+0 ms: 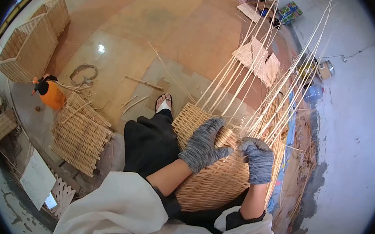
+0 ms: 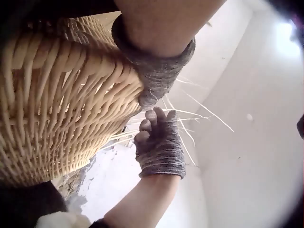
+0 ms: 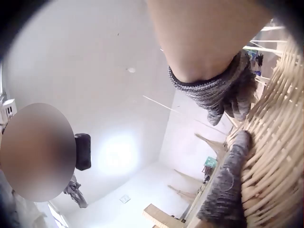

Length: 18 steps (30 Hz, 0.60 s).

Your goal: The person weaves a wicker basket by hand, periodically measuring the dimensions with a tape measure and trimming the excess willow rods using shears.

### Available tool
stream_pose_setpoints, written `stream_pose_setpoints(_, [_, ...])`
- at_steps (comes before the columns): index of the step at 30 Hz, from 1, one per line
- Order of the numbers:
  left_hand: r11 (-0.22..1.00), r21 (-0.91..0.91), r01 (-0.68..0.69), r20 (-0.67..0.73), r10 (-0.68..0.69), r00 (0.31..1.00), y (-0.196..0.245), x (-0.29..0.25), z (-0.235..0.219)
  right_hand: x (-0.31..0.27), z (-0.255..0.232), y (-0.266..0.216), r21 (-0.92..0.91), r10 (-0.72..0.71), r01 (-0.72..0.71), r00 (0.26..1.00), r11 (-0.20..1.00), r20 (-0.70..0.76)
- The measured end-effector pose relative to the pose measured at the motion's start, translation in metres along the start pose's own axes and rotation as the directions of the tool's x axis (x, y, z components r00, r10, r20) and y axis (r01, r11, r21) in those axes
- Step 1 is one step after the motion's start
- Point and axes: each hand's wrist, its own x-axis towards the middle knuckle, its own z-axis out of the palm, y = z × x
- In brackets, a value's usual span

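A woven basket rests across the person's lap, its tight weave also filling the left side of the left wrist view. The gloved left hand holds it at a bend in the weave, fingers over the far face and thumb spread onto the near one. Close by on the right, the gloved right hand has its fingers curled at the basket's edge and pinches a thin strand. In the left wrist view the right hand is just below the left hand. Long loose stakes rise from the far edge.
An orange spray bottle and a flat woven panel lie left of the person. Woven boxes stand further back. A bundle of long strands lies on the right, near the wall.
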Motion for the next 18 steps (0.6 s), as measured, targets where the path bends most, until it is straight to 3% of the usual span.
stream_pose_setpoints(3, [0.999,0.041,-0.033,0.018,0.033,0.999,0.002,0.002,-0.004,0.002,0.013,0.008,0.186,-0.337,0.345,0.939,0.92,-0.071])
stream_pose_setpoints(7, [0.989,0.119,-0.084,0.018,0.083,0.996,0.003,0.005,-0.01,0.004,0.013,0.012,0.471,-0.307,0.306,0.949,0.827,-0.076])
stream_pose_setpoints(9, [0.98,0.144,-0.137,-0.014,0.14,0.99,0.006,0.009,-0.01,-0.002,0.007,0.01,0.447,-0.237,0.234,0.97,0.864,-0.049])
stream_pose_setpoints(11, [0.997,0.04,-0.071,0.07,0.068,0.995,0.011,0.018,-0.014,-0.002,-0.002,0.013,0.371,-0.155,0.142,0.988,0.918,0.004])
stream_pose_setpoints(12, [0.999,-0.008,-0.036,0.117,0.036,0.992,0.013,0.022,-0.016,-0.001,-0.003,0.015,0.392,-0.187,0.172,0.982,0.904,-0.001])
stream_pose_setpoints(17, [0.999,-0.047,0.018,0.075,-0.014,0.997,0.002,0.026,0.003,0.01,0.009,0.026,0.412,-0.365,0.365,0.928,0.835,-0.081])
stream_pose_setpoints(18, [0.994,-0.099,0.038,0.081,-0.03,0.996,0.002,0.027,0.005,0.001,0.011,0.012,0.291,-0.423,0.44,0.898,0.85,-0.122])
